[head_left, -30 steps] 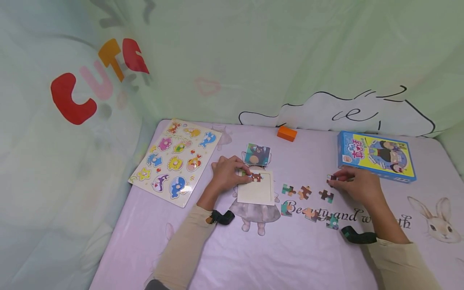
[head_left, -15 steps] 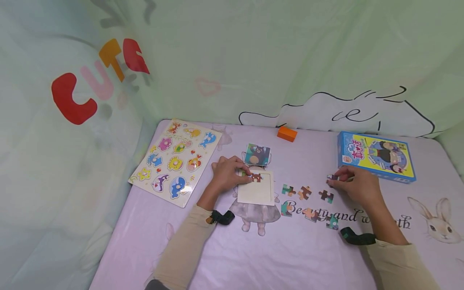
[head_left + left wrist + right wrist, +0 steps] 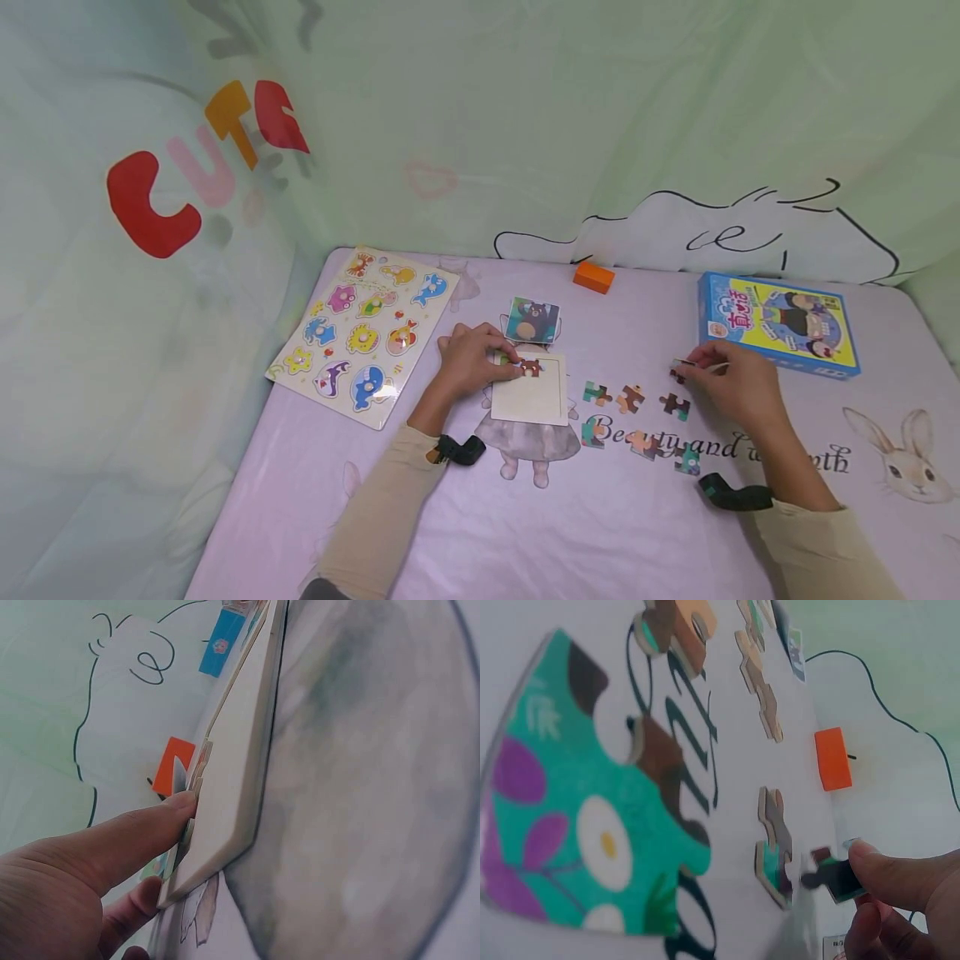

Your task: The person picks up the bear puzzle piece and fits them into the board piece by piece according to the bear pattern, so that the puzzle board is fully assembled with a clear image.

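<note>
My right hand (image 3: 738, 383) pinches a small dark jigsaw piece (image 3: 838, 879) between thumb and fingers, close over the table near the blue box. Curled at the upper left of a square wooden puzzle tray (image 3: 528, 407), my left hand (image 3: 471, 360) holds its edge, thumb on the pieces set there. A brown piece (image 3: 531, 367) with part of a bear sits in the tray beside these fingertips. Several loose jigsaw pieces (image 3: 631, 398) lie between the tray and my right hand. In the right wrist view, a teal piece (image 3: 592, 817) with white flowers is closest.
A bear picture card (image 3: 532, 321) lies just behind the tray. At the left is a board of sea-animal pieces (image 3: 363, 337). An orange block (image 3: 593, 277) stands at the back, and a blue-and-yellow box (image 3: 780, 323) at the back right. Green curtains hang behind.
My right hand has shifted slightly left, and the pinched piece has turned between its fingers. The left hand and the tray have stayed put.
</note>
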The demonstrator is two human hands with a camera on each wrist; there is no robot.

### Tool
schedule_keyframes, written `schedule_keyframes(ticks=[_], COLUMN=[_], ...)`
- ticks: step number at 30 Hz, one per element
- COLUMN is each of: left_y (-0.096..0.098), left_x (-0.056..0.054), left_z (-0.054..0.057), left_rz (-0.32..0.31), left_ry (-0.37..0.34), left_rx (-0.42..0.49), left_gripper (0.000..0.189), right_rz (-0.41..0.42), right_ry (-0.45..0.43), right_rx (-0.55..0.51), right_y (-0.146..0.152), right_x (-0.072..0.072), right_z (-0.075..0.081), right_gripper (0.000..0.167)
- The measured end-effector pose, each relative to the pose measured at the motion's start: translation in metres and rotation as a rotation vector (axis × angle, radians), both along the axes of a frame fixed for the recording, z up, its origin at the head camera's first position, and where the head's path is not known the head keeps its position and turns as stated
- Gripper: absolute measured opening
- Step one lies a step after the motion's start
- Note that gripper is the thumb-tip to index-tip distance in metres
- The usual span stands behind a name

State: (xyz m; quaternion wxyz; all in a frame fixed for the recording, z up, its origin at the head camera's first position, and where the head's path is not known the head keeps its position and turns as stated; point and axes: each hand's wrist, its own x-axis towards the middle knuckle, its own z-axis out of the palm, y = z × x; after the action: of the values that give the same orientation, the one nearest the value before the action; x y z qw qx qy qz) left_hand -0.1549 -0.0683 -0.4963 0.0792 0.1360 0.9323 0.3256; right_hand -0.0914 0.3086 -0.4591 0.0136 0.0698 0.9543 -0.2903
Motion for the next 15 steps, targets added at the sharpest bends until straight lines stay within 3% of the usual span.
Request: schedule_keyframes(ticks=[15], left_y=[0.0], left_x=[0.0], left_z=[0.001], left_rz=[0.0], left_ry=[0.0], left_rx=[0.001], left_gripper=[0.015], right_rz=[0.07], right_ry=[0.0], right_rx=[-0.03], right_y=[-0.029], right_x=[-0.006], right_z=[0.011], right_gripper=[0.027])
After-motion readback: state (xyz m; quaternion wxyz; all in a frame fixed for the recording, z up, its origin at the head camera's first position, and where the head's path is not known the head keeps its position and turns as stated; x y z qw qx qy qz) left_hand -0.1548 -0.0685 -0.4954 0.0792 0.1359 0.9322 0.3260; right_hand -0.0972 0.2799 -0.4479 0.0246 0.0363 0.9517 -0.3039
